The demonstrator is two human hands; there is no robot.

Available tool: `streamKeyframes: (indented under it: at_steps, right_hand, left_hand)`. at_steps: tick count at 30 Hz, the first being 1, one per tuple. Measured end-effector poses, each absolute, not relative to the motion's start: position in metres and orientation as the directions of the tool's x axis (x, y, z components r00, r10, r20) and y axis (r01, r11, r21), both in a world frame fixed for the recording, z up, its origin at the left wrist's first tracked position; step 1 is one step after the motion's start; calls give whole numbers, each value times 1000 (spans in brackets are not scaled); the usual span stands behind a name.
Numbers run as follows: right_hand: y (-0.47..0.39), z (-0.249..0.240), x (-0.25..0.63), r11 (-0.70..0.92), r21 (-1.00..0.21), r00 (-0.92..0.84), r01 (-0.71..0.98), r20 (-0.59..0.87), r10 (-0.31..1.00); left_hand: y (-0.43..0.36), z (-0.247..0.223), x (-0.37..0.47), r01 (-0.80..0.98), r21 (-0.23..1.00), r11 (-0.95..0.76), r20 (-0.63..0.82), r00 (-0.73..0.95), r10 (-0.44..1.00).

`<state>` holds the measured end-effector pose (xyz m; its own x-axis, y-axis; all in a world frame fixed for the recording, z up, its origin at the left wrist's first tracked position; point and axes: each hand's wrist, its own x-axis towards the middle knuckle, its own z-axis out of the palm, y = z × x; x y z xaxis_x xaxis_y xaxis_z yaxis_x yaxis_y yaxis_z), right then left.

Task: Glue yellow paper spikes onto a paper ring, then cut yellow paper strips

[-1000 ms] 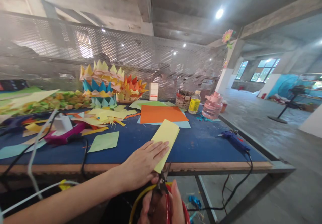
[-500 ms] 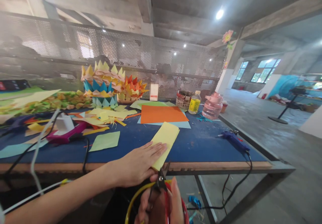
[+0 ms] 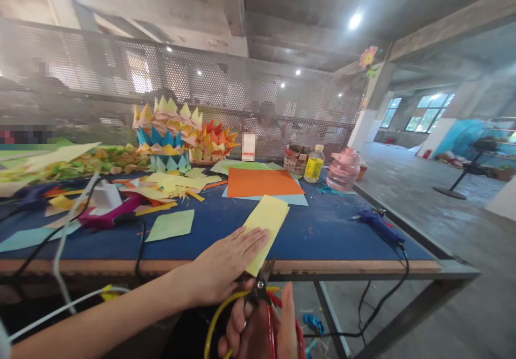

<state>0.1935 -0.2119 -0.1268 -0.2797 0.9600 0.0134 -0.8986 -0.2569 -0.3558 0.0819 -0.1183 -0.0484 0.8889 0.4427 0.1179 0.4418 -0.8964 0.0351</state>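
A folded strip of pale yellow paper [image 3: 272, 211] lies slanted over the table's front edge. My left hand [image 3: 229, 259] presses its fingers across the top of the paper, and its thumb side is at the lower end near the edge. Just below, my right hand [image 3: 282, 321] is wrapped round a pair of scissors [image 3: 260, 285] with red handles and dark blades. The blades are parted and point up at the paper's lower end. Whether they touch the paper, I cannot tell.
Orange paper [image 3: 264, 181] lies behind the strip, with a green sheet [image 3: 171, 224] to the left. A blue glue gun [image 3: 379, 224] is at right, a magenta tool [image 3: 108, 211] at left. Behind stand folded-paper crowns [image 3: 165, 136], a yellow-labelled bottle [image 3: 314, 164] and a pink jug [image 3: 342, 172].
The whole view has shifted slightly. My left hand stays on the yellow paper, and the scissors remain at its lower end in my right hand with little visible movement.
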Motion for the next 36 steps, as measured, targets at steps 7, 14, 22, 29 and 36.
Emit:
streamKeyframes:
  at_steps: [7,14,22,29,36]
  right_hand:
    - [-213,-125,193,-236,-343,-263,-909,34,964]
    - [-218,-124,199,-232,-367,-253,-901,9,967]
    - [-211,-113,201,-284,-356,-290,-891,-38,956]
    - [-216,-118,205,-240,-380,-241,-894,-44,969]
    - [-216,-113,210,-280,-410,-264,-868,-97,960]
  left_hand:
    - [-117,-51,82,445,53,-894,114,887,449]
    - [-116,-53,81,431,53,-901,150,889,433]
    - [-117,-52,81,423,26,-906,151,894,422]
    - [-116,-54,82,430,15,-903,148,892,428]
    - [-117,-48,79,418,64,-906,133,896,423]
